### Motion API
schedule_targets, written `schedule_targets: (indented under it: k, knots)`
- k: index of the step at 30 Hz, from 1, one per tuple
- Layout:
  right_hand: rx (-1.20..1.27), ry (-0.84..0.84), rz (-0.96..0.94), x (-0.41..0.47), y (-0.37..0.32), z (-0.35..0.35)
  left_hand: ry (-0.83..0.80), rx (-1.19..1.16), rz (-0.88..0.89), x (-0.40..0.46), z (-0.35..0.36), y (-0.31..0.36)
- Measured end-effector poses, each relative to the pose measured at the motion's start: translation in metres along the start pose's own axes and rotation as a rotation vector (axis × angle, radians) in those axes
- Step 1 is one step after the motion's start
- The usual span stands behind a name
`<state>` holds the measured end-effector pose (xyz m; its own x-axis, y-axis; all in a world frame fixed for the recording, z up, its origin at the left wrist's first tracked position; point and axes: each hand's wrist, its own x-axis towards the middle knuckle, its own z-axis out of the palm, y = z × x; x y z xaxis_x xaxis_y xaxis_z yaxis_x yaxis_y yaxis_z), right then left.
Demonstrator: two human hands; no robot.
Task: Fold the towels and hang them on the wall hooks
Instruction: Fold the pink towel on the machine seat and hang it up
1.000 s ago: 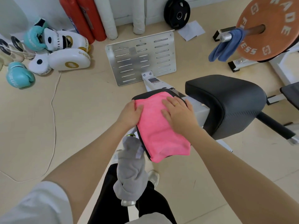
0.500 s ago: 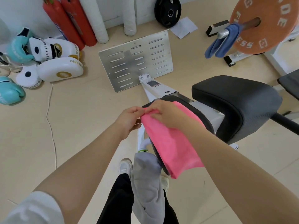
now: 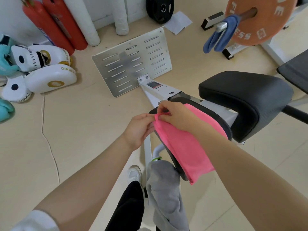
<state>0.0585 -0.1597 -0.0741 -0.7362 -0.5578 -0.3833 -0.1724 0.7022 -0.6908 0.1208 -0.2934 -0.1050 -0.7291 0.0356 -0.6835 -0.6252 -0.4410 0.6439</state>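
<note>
Down low, the black bench pad carries the folded pink towel, smooth and draped, its lower end hanging past the pad's near edge. Bare floor lies to the left. Right hand and left hand both pinch the towel's top corner.
</note>
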Motion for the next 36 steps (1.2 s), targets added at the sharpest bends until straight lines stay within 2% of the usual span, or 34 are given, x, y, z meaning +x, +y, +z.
schedule_targets:
  k: [3, 6, 8, 10, 12, 15, 16, 19, 22, 24, 27, 33, 36]
  knots:
    - [-0.007, 0.013, 0.014, 0.0, -0.001, -0.001, -0.032, -0.247, 0.001, -0.003, 0.006, 0.002]
    - [-0.136, 0.091, -0.022, -0.003, -0.002, -0.002, -0.056, -0.4, -0.041, -0.008, 0.008, -0.004]
    - [-0.169, 0.14, -0.049, -0.006, -0.001, -0.003, -0.1, -0.371, -0.114, -0.012, 0.008, -0.009]
    - [-0.162, 0.154, -0.06, -0.011, 0.001, -0.006, -0.077, -0.242, -0.174, -0.016, 0.01, -0.012]
    - [-0.061, 0.138, -0.084, -0.017, 0.001, -0.014, -0.019, -0.135, -0.145, -0.018, 0.015, -0.013]
    - [0.188, 0.049, -0.143, -0.028, -0.007, -0.028, 0.067, -0.125, -0.015, -0.021, 0.026, -0.009]
    - [0.185, 0.044, -0.162, -0.028, -0.01, -0.03, 0.089, -0.14, 0.025, -0.023, 0.031, -0.008]
    - [-0.062, 0.092, -0.139, -0.024, -0.011, -0.027, 0.105, -0.213, 0.136, -0.034, 0.045, -0.005]
    - [-0.098, 0.14, -0.071, -0.019, -0.014, -0.022, -0.003, -0.317, 0.215, -0.042, 0.047, -0.007]
    - [-0.175, 0.186, -0.019, -0.015, -0.012, -0.022, -0.054, -0.298, 0.246, -0.046, 0.046, -0.008]
    - [-0.288, 0.206, 0.016, -0.011, -0.007, -0.026, 0.04, -0.242, 0.279, -0.045, 0.041, -0.01]
    - [-0.256, 0.061, 0.137, -0.018, 0.038, -0.057, 0.153, -0.174, 0.246, -0.034, 0.03, -0.009]
    - [-0.086, 0.079, 0.109, -0.023, 0.048, -0.064, 0.12, -0.155, 0.178, -0.028, 0.028, -0.009]
